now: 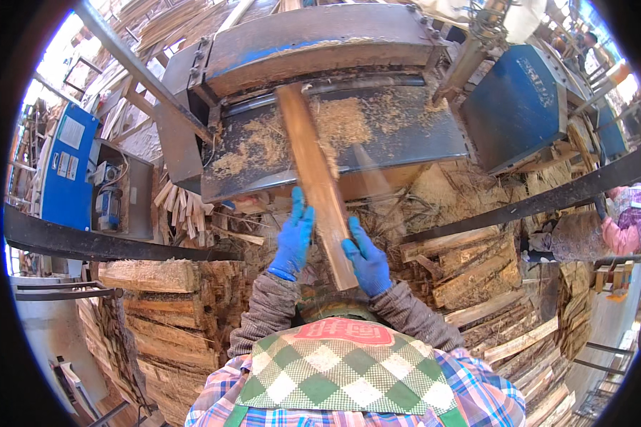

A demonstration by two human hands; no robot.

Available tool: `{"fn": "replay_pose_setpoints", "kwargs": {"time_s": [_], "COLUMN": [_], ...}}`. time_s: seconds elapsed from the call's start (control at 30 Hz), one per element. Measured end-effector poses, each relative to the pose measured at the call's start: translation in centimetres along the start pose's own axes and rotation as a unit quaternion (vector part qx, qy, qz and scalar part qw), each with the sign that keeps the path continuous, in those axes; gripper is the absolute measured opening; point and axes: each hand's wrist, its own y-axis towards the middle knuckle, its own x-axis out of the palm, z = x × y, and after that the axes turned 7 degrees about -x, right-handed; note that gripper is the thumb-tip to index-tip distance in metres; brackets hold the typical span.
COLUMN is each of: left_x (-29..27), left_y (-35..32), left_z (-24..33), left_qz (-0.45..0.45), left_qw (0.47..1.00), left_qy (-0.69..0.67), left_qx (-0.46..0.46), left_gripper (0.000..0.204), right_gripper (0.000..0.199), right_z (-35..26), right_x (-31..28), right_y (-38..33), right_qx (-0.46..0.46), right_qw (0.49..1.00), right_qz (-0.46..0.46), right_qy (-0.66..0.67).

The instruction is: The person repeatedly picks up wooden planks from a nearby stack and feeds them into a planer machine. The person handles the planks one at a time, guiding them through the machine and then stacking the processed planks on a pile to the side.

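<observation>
A long wooden board (312, 169), blurred by motion, slants from the machine's metal table (406, 146) toward my body. Its far end is close to the roller at the machine's opening; the near end sticks out past the table's front edge, between my hands. My left hand (293, 238), in a blue glove, is at the board's left edge with its fingers stretched out; whether it touches is unclear. On the opposite edge, my blue-gloved right hand (369, 260) grips the board, thumb toward its face and the other fingers partly hidden.
Sawdust (342, 119) covers parts of the table. Stacked rough timber stands on the left (167, 313) and right (477, 277). Dark metal rails (121, 238) cross both sides. A blue control cabinet (68, 167) stands left, and a person in pink (627, 217) is at far right.
</observation>
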Motion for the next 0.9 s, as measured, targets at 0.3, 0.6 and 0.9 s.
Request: {"fn": "replay_pose_setpoints", "kwargs": {"time_s": [0.3,0.6,0.9], "left_x": [11.1,13.5,15.3], "left_y": [-7.9,-5.6,8.7], "left_z": [0.9,-0.8,0.9], "left_qz": [-0.188,-0.104,0.061], "left_qw": [0.952,0.919,0.892], "left_qy": [0.222,0.363,0.428], "left_qx": [0.092,0.113,0.132], "left_gripper": [0.092,0.083,0.076], "right_gripper": [0.055,0.04,0.046], "right_z": [0.0,4.0,3.0], "right_x": [-11.4,-11.8,-14.0], "right_y": [1.1,5.6,23.7], "right_qx": [-0.078,-0.103,-0.286], "right_qw": [0.983,0.973,0.869], "right_qz": [0.165,0.207,0.138], "right_qy": [-0.014,0.014,-0.379]}}
